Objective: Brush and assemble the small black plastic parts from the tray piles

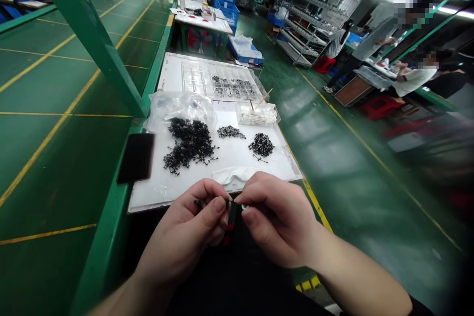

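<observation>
Both hands meet just over the near edge of the white work board (148, 197). My left hand (196, 222) is closed in a pinch on a small black part (200, 203), whose dark end shows between the fingers. My right hand (281, 217), close beside it, pinches a tiny pale ring-like piece (245, 206) between thumb and forefinger. The fingertips are a small gap apart. Beyond them lie a large heap of black stemmed parts (190, 140), a small pile of grey-and-black bits (230, 132) and a round pile of black pieces (261, 144).
A black phone (136, 158) rests at the board's left edge. Behind the heaps are a clear plastic bag (177, 106), a clear box with white contents and sticks (258, 113), and compartment trays (231, 84). A green post (89, 34) stands left. Several people work farther off.
</observation>
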Demonstrator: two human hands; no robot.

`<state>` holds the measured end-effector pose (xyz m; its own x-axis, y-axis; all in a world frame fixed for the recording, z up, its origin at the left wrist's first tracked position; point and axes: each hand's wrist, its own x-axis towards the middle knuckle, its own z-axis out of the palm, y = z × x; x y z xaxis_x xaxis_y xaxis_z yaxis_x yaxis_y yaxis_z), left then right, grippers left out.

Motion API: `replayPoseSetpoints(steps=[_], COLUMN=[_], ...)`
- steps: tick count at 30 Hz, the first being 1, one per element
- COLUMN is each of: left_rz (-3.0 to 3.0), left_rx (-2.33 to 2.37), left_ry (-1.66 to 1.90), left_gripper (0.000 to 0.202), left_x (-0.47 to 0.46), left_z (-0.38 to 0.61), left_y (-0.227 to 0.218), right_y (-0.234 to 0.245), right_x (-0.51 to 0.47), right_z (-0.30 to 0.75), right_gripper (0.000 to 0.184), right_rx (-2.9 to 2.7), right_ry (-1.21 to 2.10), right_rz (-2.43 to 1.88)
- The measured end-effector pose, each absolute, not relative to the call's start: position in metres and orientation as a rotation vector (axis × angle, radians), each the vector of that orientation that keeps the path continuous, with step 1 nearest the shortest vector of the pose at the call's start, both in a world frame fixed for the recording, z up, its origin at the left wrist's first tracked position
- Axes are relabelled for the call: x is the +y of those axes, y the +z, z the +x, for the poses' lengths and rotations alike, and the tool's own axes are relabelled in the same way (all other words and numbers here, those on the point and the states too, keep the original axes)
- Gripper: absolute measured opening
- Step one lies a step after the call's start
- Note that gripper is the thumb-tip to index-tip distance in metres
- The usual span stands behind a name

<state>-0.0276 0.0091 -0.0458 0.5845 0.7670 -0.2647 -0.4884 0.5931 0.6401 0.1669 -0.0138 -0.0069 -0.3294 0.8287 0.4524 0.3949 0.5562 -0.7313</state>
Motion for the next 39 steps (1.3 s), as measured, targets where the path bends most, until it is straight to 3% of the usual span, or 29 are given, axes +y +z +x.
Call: replayPoseSetpoints(steps=[7,16,19,25,34,39], left_rz=[0.475,0.59,0.809,1.331,1.271,1.305], left_rx=[0.556,0.529,0.593,0.793,0.766,0.858], left_ry=[0.715,0.721,0.72,0.796,0.719,0.811], left_gripper=[0.027,0.027,0.029,0.012,0.015,0.014], left_x=[0.009,0.007,0.008,0.011,0.01,0.009], left_z=[-0.028,-0.03,-0.035,-0.041,-0.04,-0.044], left_y=[-0.046,-0.055,-0.057,-0.051,-0.055,-0.059], right_y=[-0.013,-0.015,-0.014,-0.006,-0.011,-0.006], right_x=[-0.013,-0.009,-0.01,-0.01,-0.01,-0.01], right_z=[0.166,0.159,0.156,0.151,0.149,0.154], right_gripper=[0.022,0.01,0.007,0.015,0.016,0.014], right_rx=[-1.993,-2.001,-1.933,-1.818,-1.823,-1.696], right_ry=[0.435,0.416,0.441,0.546,0.44,0.654], right_rz=[-0.955,-0.947,-1.066,-1.303,-1.366,-1.259])
